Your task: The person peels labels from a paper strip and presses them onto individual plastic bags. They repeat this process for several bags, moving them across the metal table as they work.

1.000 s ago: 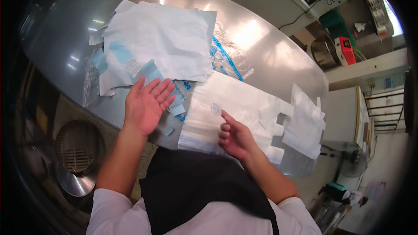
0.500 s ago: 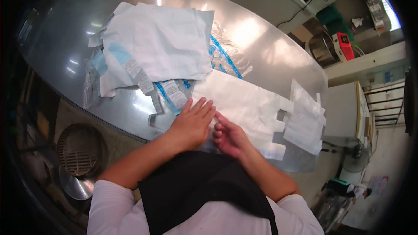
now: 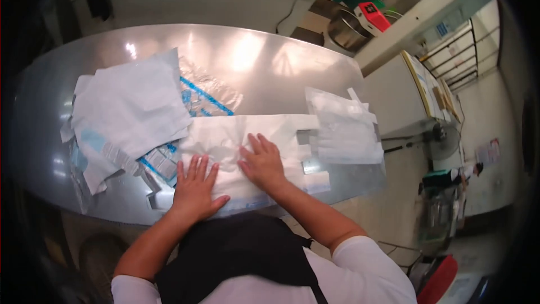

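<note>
A white plastic T-shirt bag (image 3: 225, 129) lies flat on the table in front of me, its cut-out handles pointing right. My left hand (image 3: 197, 188) presses on its left end, palm down with fingers spread. Near the bag's middle, my right hand (image 3: 263, 163) also lies palm down, fingers apart, over creased plastic. Neither hand grips anything. Left of the bag is an uneven stack of white sheets or flattened bags (image 3: 129, 107). A clear wrapper with blue print (image 3: 211, 95) sticks out from under the stack. Thin translucent bags (image 3: 344, 135) rest beyond the handles.
The shiny steel table (image 3: 281, 73) has a rounded far edge. Beyond it stand a metal bowl (image 3: 349, 29) and a red-topped machine (image 3: 372, 17). To the right are a standing fan (image 3: 444, 138) and a person (image 3: 441, 177) farther off.
My hands, close together before, have moved apart and now lie flat on the bag, the left to the left. The view has turned, so the table sits lower and more level.
</note>
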`<state>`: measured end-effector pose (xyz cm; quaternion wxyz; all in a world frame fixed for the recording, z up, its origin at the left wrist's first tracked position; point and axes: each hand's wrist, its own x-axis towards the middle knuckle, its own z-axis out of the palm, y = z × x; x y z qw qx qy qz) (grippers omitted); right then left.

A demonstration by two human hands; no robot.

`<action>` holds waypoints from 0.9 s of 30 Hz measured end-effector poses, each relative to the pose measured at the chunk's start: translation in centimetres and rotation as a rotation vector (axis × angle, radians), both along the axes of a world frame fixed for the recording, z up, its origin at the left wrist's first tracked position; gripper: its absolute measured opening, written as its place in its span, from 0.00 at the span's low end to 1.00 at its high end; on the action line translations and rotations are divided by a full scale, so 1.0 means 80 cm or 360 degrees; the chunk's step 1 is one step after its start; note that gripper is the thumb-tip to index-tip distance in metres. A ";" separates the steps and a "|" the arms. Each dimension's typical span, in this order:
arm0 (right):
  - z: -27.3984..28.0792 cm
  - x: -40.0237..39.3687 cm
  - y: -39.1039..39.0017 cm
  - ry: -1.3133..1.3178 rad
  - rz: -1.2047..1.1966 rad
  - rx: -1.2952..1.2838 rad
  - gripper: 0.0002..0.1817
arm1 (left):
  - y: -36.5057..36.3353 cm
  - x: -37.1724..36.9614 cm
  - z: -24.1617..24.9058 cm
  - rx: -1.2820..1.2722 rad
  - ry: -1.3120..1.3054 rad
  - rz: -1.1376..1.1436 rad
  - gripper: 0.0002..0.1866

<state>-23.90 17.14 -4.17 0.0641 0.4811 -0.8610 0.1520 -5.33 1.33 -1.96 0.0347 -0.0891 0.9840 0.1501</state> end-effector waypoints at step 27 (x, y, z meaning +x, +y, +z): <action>0.177 -0.261 0.253 -0.0335 -0.0354 -0.0897 0.08 | 0.051 -0.004 0.005 0.0090 0.0100 0.0804 0.31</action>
